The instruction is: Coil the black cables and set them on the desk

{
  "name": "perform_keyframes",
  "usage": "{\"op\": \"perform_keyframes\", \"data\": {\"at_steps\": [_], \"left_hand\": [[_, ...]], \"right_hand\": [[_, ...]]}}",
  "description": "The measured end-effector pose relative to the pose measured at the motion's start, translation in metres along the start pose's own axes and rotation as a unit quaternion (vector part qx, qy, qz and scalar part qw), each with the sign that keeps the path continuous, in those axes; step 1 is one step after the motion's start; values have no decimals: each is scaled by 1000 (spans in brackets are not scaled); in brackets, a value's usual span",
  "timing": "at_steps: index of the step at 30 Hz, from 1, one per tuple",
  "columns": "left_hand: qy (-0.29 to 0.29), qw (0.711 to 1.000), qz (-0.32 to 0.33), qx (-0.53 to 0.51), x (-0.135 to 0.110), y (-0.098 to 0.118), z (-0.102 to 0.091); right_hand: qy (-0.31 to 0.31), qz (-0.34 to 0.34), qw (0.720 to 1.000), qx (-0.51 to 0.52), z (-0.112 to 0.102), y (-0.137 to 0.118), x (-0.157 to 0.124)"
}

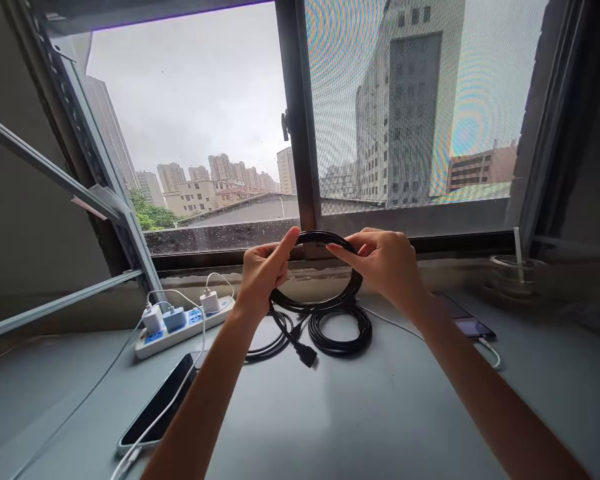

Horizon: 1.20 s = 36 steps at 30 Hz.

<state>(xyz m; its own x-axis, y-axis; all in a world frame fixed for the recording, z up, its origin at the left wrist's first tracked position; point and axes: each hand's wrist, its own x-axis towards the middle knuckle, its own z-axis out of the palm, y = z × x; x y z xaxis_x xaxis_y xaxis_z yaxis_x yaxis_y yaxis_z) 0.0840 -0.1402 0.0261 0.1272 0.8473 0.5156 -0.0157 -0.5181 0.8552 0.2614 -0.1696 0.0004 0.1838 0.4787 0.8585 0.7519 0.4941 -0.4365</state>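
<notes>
Both my hands hold a coiled black cable [325,306] up above the table, its loop facing me. My left hand [266,268] grips the coil's upper left side, thumb on top. At the upper right of the loop, my right hand [383,261] pinches the cable between thumb and fingers. A black connector plug [306,355] hangs on a short end below the loop. Behind it on the table lies a second coiled black cable [341,351]. Another black cable coil [267,354] lies to its left, partly hidden by my left forearm and the held coil.
A white power strip [180,339] with chargers stands at the back left. One phone [155,407] lies left front with a white charging cable across it, another phone [473,329] at right. A plastic cup with a straw [517,277] stands far right. Behind the table is a window [307,133].
</notes>
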Motion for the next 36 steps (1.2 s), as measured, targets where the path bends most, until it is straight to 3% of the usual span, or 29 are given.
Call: {"op": "perform_keyframes", "data": {"at_steps": [3, 7, 15, 19, 23, 28, 32, 36], "left_hand": [[13, 998, 47, -25, 0, -1, 0], [-21, 996, 41, -74, 1, -5, 3], [-27, 995, 28, -95, 6, -21, 7], [-28, 994, 31, -102, 10, -30, 5], [-25, 992, 52, -116, 12, -28, 6], [-72, 985, 25, -158, 17, -29, 19], [-103, 979, 5, -175, 26, -49, 32], [-70, 982, -21, -176, 36, -70, 30]], "right_hand": [[-78, 30, 991, 101, -7, -3, 2], [-195, 92, 947, 237, -15, -1, 4], [-278, 158, 886, 335, -7, 6, 4], [-279, 166, 883, 338, -1, 12, 5], [-234, 158, 888, 362, 2, 14, 8], [-190, 177, 886, 385, -7, 13, 13], [-202, 192, 895, 349, -7, 25, 17], [-249, 194, 887, 336, 11, 46, 18]]}}
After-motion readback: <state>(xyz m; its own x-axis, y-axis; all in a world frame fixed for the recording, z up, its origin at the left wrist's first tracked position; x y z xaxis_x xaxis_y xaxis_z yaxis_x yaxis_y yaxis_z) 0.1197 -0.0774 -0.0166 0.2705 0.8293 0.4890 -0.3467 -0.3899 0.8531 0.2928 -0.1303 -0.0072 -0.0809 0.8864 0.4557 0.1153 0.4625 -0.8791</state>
